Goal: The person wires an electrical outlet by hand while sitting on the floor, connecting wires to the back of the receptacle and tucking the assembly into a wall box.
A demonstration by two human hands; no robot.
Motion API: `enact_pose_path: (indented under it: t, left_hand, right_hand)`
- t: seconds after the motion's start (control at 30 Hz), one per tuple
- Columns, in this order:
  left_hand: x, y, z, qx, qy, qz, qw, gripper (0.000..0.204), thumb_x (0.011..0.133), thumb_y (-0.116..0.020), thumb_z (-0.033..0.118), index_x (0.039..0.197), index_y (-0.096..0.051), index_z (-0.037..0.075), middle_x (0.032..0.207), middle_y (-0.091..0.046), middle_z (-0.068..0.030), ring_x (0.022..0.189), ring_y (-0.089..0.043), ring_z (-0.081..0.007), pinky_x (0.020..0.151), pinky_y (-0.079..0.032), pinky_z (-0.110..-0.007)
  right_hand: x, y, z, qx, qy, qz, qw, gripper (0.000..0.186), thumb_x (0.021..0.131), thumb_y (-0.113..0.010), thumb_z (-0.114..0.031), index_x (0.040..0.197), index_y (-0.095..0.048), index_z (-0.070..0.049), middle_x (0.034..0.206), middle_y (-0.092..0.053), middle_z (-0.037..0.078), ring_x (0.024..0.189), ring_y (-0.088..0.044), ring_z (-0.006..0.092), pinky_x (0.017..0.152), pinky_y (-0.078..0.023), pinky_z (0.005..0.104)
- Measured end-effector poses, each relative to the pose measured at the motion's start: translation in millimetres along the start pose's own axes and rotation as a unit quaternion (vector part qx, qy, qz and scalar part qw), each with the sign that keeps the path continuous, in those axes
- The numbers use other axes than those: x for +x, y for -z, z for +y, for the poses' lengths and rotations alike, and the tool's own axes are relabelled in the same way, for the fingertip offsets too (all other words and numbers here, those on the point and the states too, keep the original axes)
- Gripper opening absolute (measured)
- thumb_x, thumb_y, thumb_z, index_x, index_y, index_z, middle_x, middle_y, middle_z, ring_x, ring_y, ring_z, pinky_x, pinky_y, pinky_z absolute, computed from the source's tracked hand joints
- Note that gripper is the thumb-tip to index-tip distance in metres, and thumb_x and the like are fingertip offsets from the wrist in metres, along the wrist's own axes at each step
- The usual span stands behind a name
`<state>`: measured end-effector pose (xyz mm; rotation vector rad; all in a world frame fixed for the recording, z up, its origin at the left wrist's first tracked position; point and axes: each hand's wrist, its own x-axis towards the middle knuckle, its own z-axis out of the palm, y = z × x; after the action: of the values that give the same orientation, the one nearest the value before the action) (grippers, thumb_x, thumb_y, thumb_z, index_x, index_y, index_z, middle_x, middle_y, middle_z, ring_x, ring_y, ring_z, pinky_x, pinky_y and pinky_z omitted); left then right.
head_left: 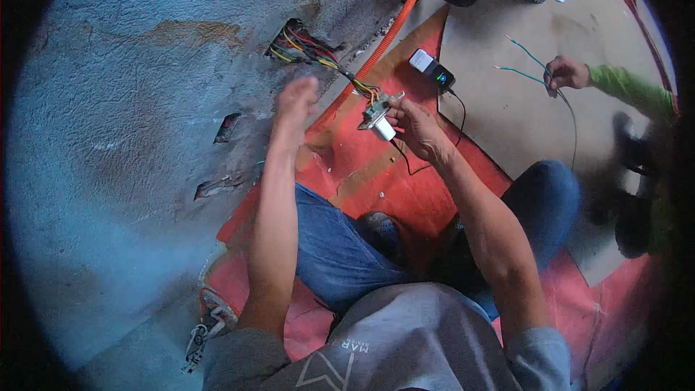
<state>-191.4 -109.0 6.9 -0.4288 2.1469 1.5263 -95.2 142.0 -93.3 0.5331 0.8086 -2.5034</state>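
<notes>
Right hand (418, 129) pinches outlet (375, 110), 1 o'clock from view centre, white plug (384, 129) in it. Left hand (295, 105) blurred at outlet's 9 o'clock; can't tell its fingers. Risk: tugging could loosen wires (368, 91); if live, a stray touch could shock.

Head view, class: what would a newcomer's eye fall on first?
Probably the coloured wires running from the wall to the fitting in the right hand, near the middle. Next, the vivid red floor covering below and the orange conduit along the wall's foot. At the right, another person's hand holds green wires.
</notes>
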Motion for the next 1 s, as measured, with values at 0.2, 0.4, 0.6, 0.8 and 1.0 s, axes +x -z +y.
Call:
enact_pose_path:
  t: [0.2,0.4,0.6,0.8,1.0]
  left_hand:
    - [35,0,19,-0.198,-0.118,0.098,0.968,0.038,0.099,-0.071,0.033,0.126,-0.062,0.008,0.119,-0.064,-0.0037,0.105,-0.059,-0.0177,0.083,-0.049,-0.035]
    - [39,-3,22,-0.242,-0.134,0.108,0.955,0.033,0.1,-0.069,0.034,0.123,-0.063,0.01,0.114,-0.066,-0.0016,0.104,-0.058,-0.0174,0.083,-0.049,-0.035]
    - [40,4,25,-0.222,-0.143,0.098,0.959,0.032,0.1,-0.068,0.037,0.118,-0.068,0.01,0.108,-0.068,0.0005,0.096,-0.059,-0.0136,0.079,-0.048,-0.03]
    - [45,16,21,-0.192,-0.128,0.131,0.964,0.029,0.101,-0.068,0.034,0.113,-0.067,0.008,0.1,-0.068,-0.0033,0.09,-0.062,-0.0151,0.079,-0.05,-0.033]
    - [47,17,19,-0.169,-0.155,0.122,0.966,0.023,0.102,-0.066,0.029,0.109,-0.069,0.008,0.1,-0.069,-0.0035,0.09,-0.063,-0.0145,0.076,-0.051,-0.032]
  right_hand:
    - [2,9,6,-0.002,-0.015,0.009,1.0,0.033,0.1,-0.063,-0.035,0.118,-0.066,-0.008,0.104,-0.072,0.002,0.093,-0.067,0.0128,0.09,-0.049,0.0326]
    - [4,10,7,-0.006,-0.006,-0.01,1.0,0.033,0.101,-0.06,-0.037,0.119,-0.065,-0.01,0.107,-0.07,0.001,0.099,-0.066,0.013,0.096,-0.048,0.0346]
    - [7,13,3,-0.005,-0.02,-0.018,1.0,0.036,0.102,-0.057,-0.037,0.124,-0.063,-0.01,0.108,-0.07,0.001,0.103,-0.065,0.0137,0.097,-0.047,0.0354]
    - [6,4,0,0.009,-0.029,0.003,1.0,0.033,0.099,-0.059,-0.036,0.119,-0.064,-0.011,0.104,-0.071,0.001,0.098,-0.064,0.0146,0.096,-0.045,0.0355]
    - [7,5,3,0.013,-0.047,0.006,0.999,0.032,0.098,-0.061,-0.037,0.118,-0.063,-0.013,0.102,-0.073,0.004,0.094,-0.064,0.0168,0.095,-0.045,0.0397]
